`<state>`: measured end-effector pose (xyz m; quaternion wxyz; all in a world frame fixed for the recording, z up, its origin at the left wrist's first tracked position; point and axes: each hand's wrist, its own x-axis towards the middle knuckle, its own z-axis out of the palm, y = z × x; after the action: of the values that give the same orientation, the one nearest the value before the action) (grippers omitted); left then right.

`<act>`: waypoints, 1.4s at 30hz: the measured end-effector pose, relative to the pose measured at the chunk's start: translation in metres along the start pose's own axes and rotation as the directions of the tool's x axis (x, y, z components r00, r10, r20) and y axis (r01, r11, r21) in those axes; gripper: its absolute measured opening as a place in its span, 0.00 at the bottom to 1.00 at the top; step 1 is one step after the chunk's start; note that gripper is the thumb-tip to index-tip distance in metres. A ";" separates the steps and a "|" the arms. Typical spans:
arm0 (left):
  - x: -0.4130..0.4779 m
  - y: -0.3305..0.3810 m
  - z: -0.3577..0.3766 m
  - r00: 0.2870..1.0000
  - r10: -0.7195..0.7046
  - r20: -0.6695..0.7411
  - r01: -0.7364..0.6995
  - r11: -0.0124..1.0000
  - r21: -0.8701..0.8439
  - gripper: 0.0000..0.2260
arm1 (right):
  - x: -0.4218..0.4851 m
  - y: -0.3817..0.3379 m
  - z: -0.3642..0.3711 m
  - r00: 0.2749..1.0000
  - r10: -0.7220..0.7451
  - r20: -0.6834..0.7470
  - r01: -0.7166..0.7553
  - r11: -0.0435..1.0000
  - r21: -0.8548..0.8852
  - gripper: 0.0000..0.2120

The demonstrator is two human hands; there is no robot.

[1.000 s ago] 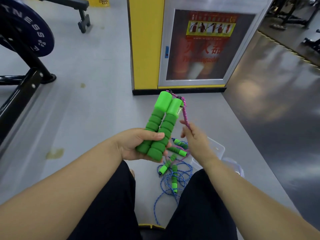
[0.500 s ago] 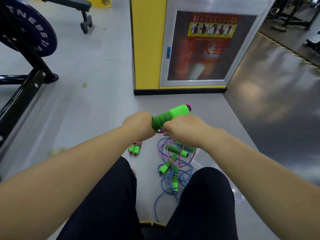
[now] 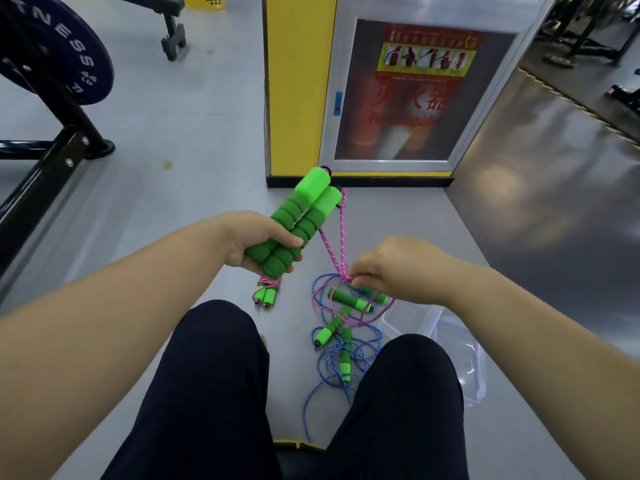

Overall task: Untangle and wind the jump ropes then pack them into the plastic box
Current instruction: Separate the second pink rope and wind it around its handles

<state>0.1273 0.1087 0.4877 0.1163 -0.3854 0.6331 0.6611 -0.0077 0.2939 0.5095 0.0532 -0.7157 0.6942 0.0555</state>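
Left hand [image 3: 256,242] grips two foam handles [image 3: 298,220]; right hand [image 3: 398,268] pinches pink cord [image 3: 332,244].
Below the grips: one wound bundle [image 3: 266,293], four loose handles [image 3: 349,301]; plastic box [image 3: 415,320] edge under right wrist.

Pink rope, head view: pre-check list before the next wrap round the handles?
1. Both green foam handles gripped side by side in the left hand: ok.
2. Right hand pinches the pink rope: ok.
3. Rope runs straight from the handle tops down to that pinch: ok.
4. Pink slack free of the blue rope: not ok, its loops lie across the blue pile on the floor.
5. Wound pink bundle lies apart from the tangle: ok.
6. Clear plastic box ready to take the rope: cannot tell, largely hidden behind the right arm and knee.
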 end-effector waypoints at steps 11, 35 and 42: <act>0.006 -0.006 0.039 0.880 0.417 -0.227 0.038 0.415 0.909 0.03 | 0.015 -0.013 -0.006 0.999 -0.026 -0.036 0.026 1.000 -0.004 0.16; -0.031 0.015 0.041 0.840 0.374 0.392 -0.541 0.530 0.653 0.12 | -0.020 0.027 0.037 0.944 0.291 0.157 -0.233 0.250 0.940 0.23; -0.026 0.005 0.042 0.849 0.351 0.396 -0.505 0.761 0.408 0.26 | -0.019 0.004 0.071 0.937 0.348 0.015 -0.234 0.596 0.768 0.09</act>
<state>0.1264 0.1554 0.5047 0.1488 -0.0821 0.8283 0.5339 -0.0129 0.3230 0.4427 0.2904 -0.5056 0.7622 -0.2812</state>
